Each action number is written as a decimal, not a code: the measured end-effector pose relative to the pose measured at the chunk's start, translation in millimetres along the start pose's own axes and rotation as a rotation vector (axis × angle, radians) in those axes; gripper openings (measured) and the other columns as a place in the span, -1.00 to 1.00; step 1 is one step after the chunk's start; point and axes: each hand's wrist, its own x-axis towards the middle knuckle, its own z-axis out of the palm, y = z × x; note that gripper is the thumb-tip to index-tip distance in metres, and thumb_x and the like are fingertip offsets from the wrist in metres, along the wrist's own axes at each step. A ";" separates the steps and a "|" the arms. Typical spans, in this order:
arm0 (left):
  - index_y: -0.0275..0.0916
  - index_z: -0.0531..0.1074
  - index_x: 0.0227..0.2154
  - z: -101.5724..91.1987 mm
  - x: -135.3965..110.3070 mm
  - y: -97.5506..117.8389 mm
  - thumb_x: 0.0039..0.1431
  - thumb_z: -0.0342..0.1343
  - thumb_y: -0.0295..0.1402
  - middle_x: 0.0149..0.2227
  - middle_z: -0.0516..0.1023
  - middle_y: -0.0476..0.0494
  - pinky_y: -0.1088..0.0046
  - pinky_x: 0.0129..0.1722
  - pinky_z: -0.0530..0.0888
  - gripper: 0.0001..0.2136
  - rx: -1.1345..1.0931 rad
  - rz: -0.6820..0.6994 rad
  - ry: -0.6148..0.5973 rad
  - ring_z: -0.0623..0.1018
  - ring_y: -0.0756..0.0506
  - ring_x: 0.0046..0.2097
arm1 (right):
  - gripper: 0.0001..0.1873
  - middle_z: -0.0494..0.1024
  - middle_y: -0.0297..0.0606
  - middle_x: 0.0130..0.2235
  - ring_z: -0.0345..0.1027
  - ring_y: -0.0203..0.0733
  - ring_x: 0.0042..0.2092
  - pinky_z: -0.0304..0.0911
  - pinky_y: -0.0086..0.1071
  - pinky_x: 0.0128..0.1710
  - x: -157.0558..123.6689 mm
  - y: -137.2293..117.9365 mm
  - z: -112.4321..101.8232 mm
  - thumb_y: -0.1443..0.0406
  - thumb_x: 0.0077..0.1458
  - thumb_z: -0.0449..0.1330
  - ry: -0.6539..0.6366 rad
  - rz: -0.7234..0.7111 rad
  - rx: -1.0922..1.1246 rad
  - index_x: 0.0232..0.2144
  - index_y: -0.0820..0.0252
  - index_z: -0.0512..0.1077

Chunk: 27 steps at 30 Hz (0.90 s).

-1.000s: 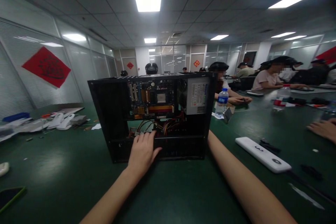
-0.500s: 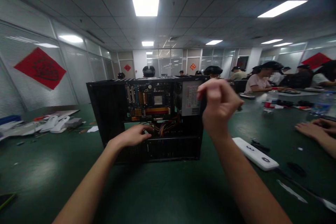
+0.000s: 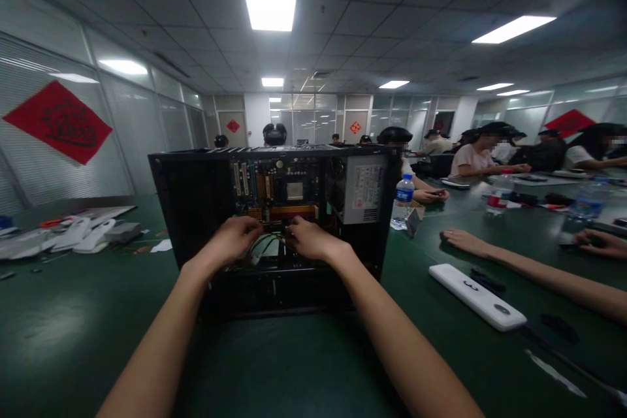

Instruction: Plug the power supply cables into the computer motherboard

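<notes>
An open black computer case (image 3: 274, 289) stands on the green table with its inside facing me. A motherboard (image 3: 295, 173) is mounted in its upper middle, and a silver power supply (image 3: 365, 189) with a fan sits at its upper right. Below the board, a loop of power cables (image 3: 267, 245) curves between my two hands. My left hand (image 3: 235, 238) has its fingers curled at the left side of the loop. At the right side, my right hand (image 3: 312, 238) pinches the cables. The connector ends are hidden behind my fingers.
A white power strip (image 3: 477, 294) marked 3 lies to the right, near a co-worker's outstretched arm (image 3: 529, 277). A water bottle (image 3: 403, 199) stands just beyond the case. Papers and white parts (image 3: 83, 235) are piled at the left. Other people sit farther back.
My right hand has come down from in front of the power supply to the cables. My left hand has moved slightly up, and the cables now loop between both hands.
</notes>
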 end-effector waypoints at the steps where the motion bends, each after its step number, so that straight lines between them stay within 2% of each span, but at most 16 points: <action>1: -0.23 0.58 -0.23 -4.7 -0.8 -3.8 0.25 -0.08 -0.18 -0.16 0.65 -0.20 0.35 -0.12 0.45 -0.64 0.020 -0.023 0.001 0.60 -0.19 -0.13 | -0.73 0.48 0.02 0.03 0.43 -0.06 -0.01 0.22 -0.35 -0.10 0.4 1.6 2.2 0.33 0.26 0.07 0.034 -0.023 0.011 -0.08 0.29 0.50; 4: -0.20 0.58 -0.19 -10.2 -2.4 -14.5 0.24 -0.06 -0.18 -0.11 0.65 -0.19 0.36 -0.11 0.45 -0.65 0.081 -0.059 -0.046 0.60 -0.19 -0.08 | -0.72 0.56 -0.02 -0.06 0.42 -0.02 0.04 0.22 -0.34 -0.06 2.9 0.5 8.9 0.27 0.27 0.08 0.068 -0.051 0.044 -0.10 0.28 0.52; 7: -0.18 0.58 -0.15 -7.1 -1.8 -18.9 0.23 -0.05 -0.18 -0.11 0.66 -0.20 0.36 -0.10 0.44 -0.65 0.121 -0.084 -0.077 0.60 -0.20 -0.06 | -0.68 0.57 0.08 -0.05 0.46 0.05 0.02 0.24 -0.33 -0.14 6.3 -2.5 18.9 0.28 0.21 0.15 -0.053 0.049 0.025 -0.05 0.34 0.50; 10: -0.21 0.56 -0.11 -3.9 -1.3 -14.5 0.22 -0.04 -0.18 -0.07 0.64 -0.22 0.32 -0.07 0.45 -0.64 0.108 -0.086 -0.105 0.59 -0.22 -0.05 | -0.62 0.57 0.08 -0.03 0.48 0.04 -0.02 0.24 -0.35 -0.21 6.9 -3.2 24.8 0.28 0.12 0.23 -0.115 0.068 0.035 -0.02 0.33 0.49; 13: -0.23 0.50 0.01 -3.5 -3.3 -6.3 0.12 0.07 -0.18 0.02 0.60 -0.25 0.29 -0.02 0.46 -0.58 0.055 -0.059 -0.130 0.57 -0.25 0.00 | -0.70 0.61 -0.04 -0.09 0.49 -0.02 -0.08 0.20 -0.39 -0.28 3.7 -3.5 18.7 0.26 0.11 0.22 -0.092 -0.003 0.112 -0.11 0.24 0.55; 16: -0.23 0.44 0.09 -5.4 -6.6 0.4 0.07 0.15 -0.12 0.12 0.53 -0.25 0.27 0.08 0.43 -0.47 0.007 -0.017 -0.165 0.53 -0.26 0.08 | -0.78 0.63 -0.16 -0.21 0.48 -0.12 -0.17 0.16 -0.41 -0.28 -1.2 -6.4 3.7 0.30 0.14 0.18 0.006 -0.105 0.213 -0.20 0.20 0.58; 19: -0.22 0.49 0.02 -9.7 -9.6 5.8 0.16 0.06 -0.06 0.08 0.56 -0.23 0.28 0.09 0.42 -0.54 -0.055 -0.003 -0.243 0.53 -0.24 0.07 | -0.82 0.63 -0.22 -0.25 0.46 -0.20 -0.20 0.17 -0.43 -0.24 -4.4 -10.1 -10.5 0.34 0.13 0.18 0.172 -0.153 0.326 -0.25 0.22 0.58; 23: -0.18 0.54 -0.10 -18.2 -13.7 16.5 0.29 -0.11 0.01 -0.03 0.62 -0.11 0.37 0.02 0.43 -0.55 -0.185 0.036 -0.279 0.55 -0.16 -0.03 | -0.87 0.62 -0.25 -0.29 0.45 -0.21 -0.23 0.19 -0.42 -0.22 -4.4 -10.7 -16.1 0.36 0.10 0.23 0.342 -0.062 0.386 -0.30 0.23 0.59; 27: -0.17 0.55 -0.14 -23.3 -14.7 26.0 0.24 0.00 0.01 -0.14 0.64 -0.04 0.44 -0.14 0.45 -0.60 -0.216 0.071 -0.321 0.57 -0.12 -0.15 | -0.91 0.59 -0.22 -0.27 0.41 -0.23 -0.23 0.19 -0.42 -0.21 -1.2 -9.5 -11.3 0.39 0.08 0.25 0.431 -0.012 0.333 -0.32 0.25 0.56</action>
